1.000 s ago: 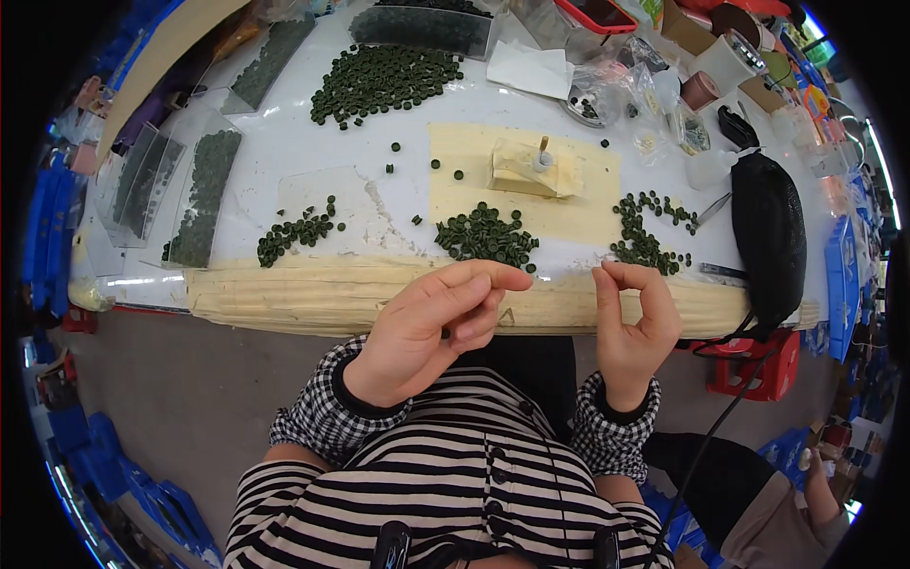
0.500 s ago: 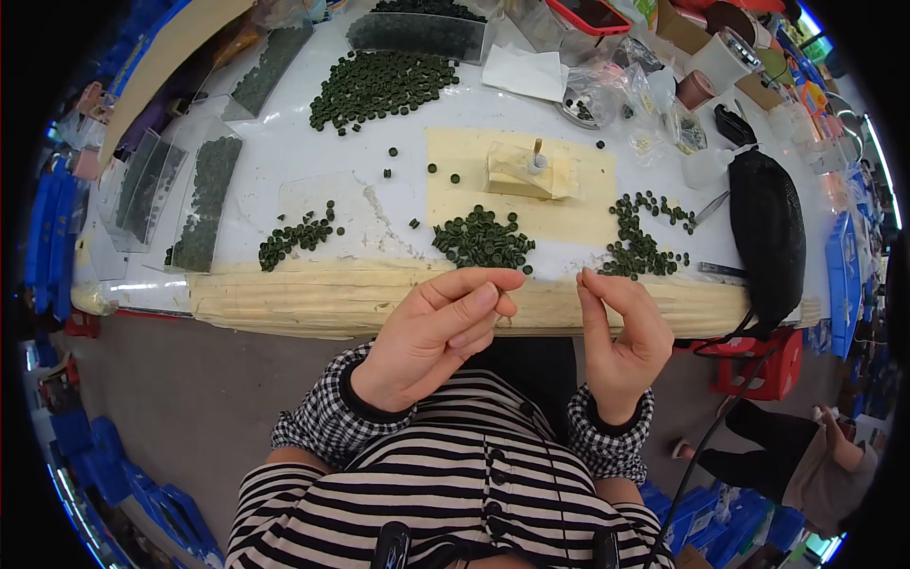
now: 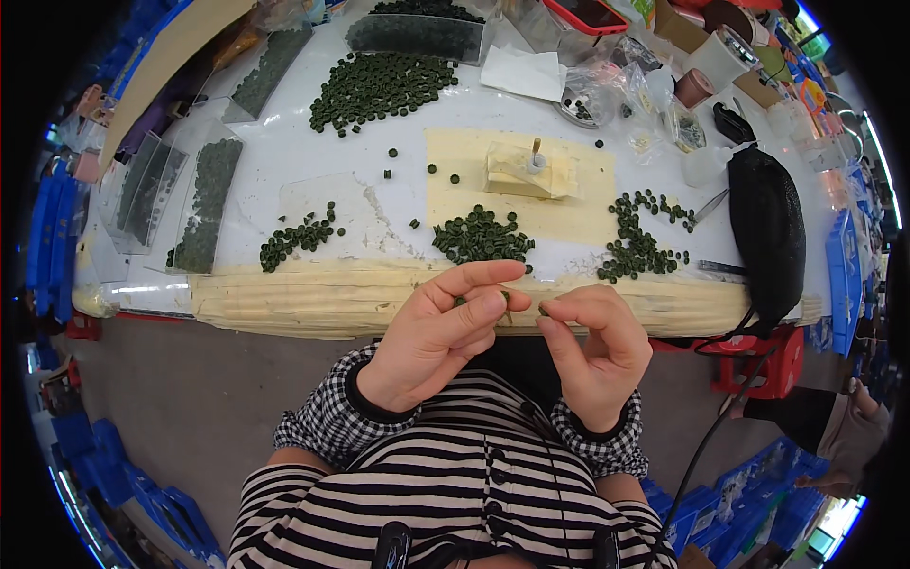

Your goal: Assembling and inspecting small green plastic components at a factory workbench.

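Small dark green round grooved pieces lie in piles on the table. My left hand (image 3: 436,337) is closed just in front of the table's edge, with a green round piece (image 3: 506,298) between its fingers. Its index finger reaches out above the others. Close to its right, my right hand (image 3: 599,351) pinches a tiny dark piece (image 3: 543,310) between thumb and index finger; its kind is too small to tell. The fingertips of the two hands are apart. Beyond them sit the nearest pile of green pieces (image 3: 481,234) and another pile (image 3: 637,251) to the right.
A tape-wrapped block (image 3: 531,173) with an upright pin stands on the table. Clear trays (image 3: 417,36) of green pieces stand left and far. Tweezers (image 3: 711,206) lie beside a black bag (image 3: 766,237). A red stool (image 3: 782,365) and a person (image 3: 839,427) are at right.
My right hand has moved left and slightly down, toward my left hand. The left hand has barely shifted; the green piece in it shows more clearly. The person at right has moved.
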A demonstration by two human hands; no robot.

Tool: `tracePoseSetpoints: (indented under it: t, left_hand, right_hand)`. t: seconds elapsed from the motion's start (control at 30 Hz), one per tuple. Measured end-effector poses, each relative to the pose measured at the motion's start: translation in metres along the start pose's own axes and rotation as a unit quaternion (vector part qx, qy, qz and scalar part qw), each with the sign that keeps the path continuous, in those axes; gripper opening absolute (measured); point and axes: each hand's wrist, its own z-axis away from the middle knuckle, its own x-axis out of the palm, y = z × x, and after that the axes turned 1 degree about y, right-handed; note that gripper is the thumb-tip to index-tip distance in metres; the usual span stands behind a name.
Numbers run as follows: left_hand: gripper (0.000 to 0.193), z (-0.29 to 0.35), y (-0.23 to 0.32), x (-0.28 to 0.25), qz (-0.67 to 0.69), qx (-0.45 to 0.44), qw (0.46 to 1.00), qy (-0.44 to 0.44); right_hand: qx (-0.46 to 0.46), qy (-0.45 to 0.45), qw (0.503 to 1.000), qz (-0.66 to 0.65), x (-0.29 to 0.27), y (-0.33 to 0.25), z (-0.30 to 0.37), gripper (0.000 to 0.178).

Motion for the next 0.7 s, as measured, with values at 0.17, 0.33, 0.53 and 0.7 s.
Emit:
tracePoseSetpoints:
  t: [0.17, 0.33, 0.53, 0.7]
  left_hand:
    - [0.023, -0.001, -0.006, -0.011, 0.018, 0.005, 0.999, -0.039]
    - [0.020, 0.000, -0.005, -0.007, -0.007, 0.014, 0.999, -0.028]
    - [0.016, 0.000, -0.008, -0.005, -0.061, 0.040, 0.997, -0.004]
    - [0.015, -0.001, -0.004, -0.006, -0.038, 0.017, 0.999, -0.021]
  right_hand:
    - [0.005, 0.011, 1.000, -0.007, 0.002, 0.001, 0.000, 0.017]
    - [0.011, 0.009, 1.000, -0.011, 0.004, 0.001, 0.000, 0.017]
    - [0.011, 0.000, 1.000, -0.012, 0.007, 0.001, -0.001, 0.016]
    - [0.008, 0.004, 1.000, -0.013, 0.009, 0.001, -0.001, 0.015]
